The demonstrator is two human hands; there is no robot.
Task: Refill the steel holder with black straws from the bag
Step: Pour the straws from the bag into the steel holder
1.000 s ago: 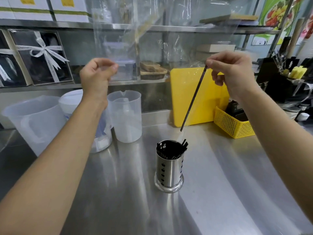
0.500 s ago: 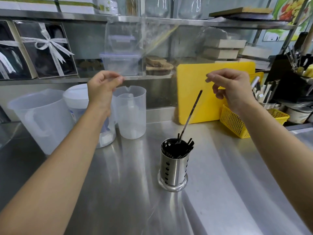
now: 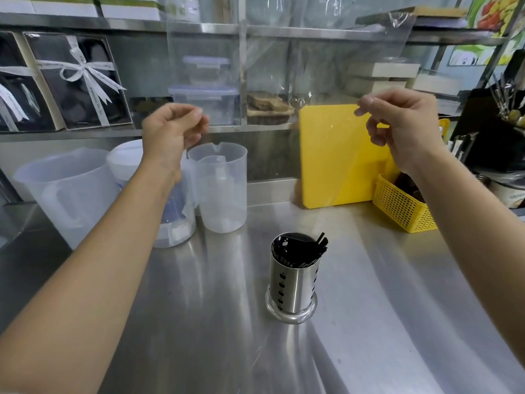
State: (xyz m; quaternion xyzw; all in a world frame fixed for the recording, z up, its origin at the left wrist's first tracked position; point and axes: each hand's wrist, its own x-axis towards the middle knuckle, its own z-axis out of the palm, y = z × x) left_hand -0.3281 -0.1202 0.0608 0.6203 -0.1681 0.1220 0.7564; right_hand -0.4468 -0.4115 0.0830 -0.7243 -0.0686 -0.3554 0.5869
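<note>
A perforated steel holder (image 3: 292, 282) stands upright on the steel counter (image 3: 397, 322), with black straws (image 3: 309, 248) inside it, a few tips poking over its right rim. A clear plastic bag (image 3: 287, 61) hangs upside down above it, stretched between my hands; no straw shows inside it. My left hand (image 3: 170, 132) pinches the bag's left edge. My right hand (image 3: 397, 120) pinches its right edge, in front of the yellow board.
Three translucent plastic jugs (image 3: 218, 189) stand at the back left. A yellow cutting board (image 3: 335, 160) leans against the wall, and a yellow mesh basket (image 3: 403, 209) sits beside it. Shelves with boxes run behind, and a black utensil rack (image 3: 500, 126) fills the far right.
The single straw that my right hand held above the holder has dropped into it. Both hands have lowered a little, and they still hold the bag.
</note>
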